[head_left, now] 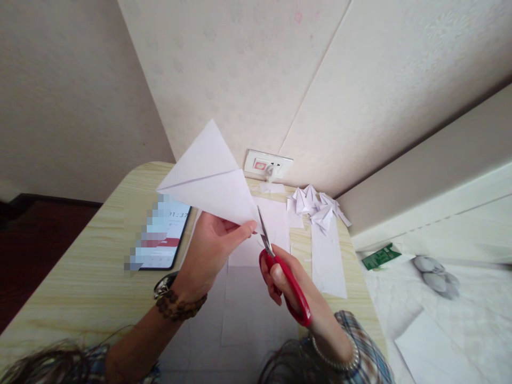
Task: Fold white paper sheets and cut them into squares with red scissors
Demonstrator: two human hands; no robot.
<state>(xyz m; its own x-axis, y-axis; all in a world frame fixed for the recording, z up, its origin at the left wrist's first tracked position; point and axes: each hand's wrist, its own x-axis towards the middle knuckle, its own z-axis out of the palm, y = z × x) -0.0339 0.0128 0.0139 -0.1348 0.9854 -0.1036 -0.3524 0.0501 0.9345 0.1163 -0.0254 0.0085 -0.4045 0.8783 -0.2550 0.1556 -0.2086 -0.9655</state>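
My left hand (214, 250) pinches a folded sheet of white paper (204, 170) near its lower right corner, thumb on top. A crease runs across the paper, which is held up above the table. Red-handled scissors (294, 290) are in my right hand (288, 272), with fingers through the loops. Their blades are parted slightly and meet the paper's right edge close to my left thumb. Whether the blades have cut into the paper, I cannot tell. More white sheets (256, 304) lie on the table beneath my hands.
A phone (164, 240) lies on the wooden table (92, 256) at left. Several folded paper pieces (316, 205) sit at the back right beside a paper strip (328, 261). A wall socket (268, 164) holds a plug. Right of the table, a green packet (382, 257) rests on white bedding (472, 298).
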